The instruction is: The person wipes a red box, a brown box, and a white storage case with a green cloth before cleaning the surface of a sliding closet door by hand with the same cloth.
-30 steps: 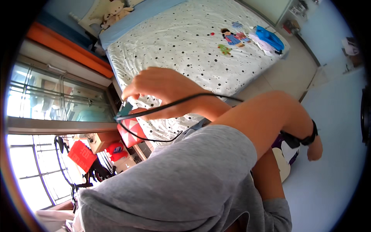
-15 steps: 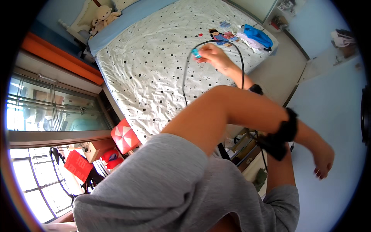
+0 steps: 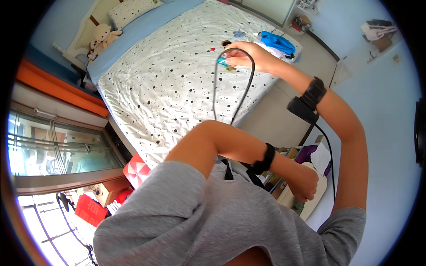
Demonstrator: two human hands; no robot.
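Nearest me, the left hand (image 3: 304,182) curls its fingers in beside a cream surface (image 3: 317,203); I cannot tell whether they hold anything. Farther off, a black cable (image 3: 252,76) loops across my view of the right hand (image 3: 258,56), whose fingers clamp a small teal piece (image 3: 221,60) above the dotted bedsheet (image 3: 168,84). It points left; I cannot read its long axis. Blue clothing (image 3: 277,42) lies far right, a teddy bear (image 3: 103,34) far left.

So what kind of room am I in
Likely a bedroom: a large fabric-covered bed, white with black spots, has a dotted white pillow and a cream plush toy at its head.
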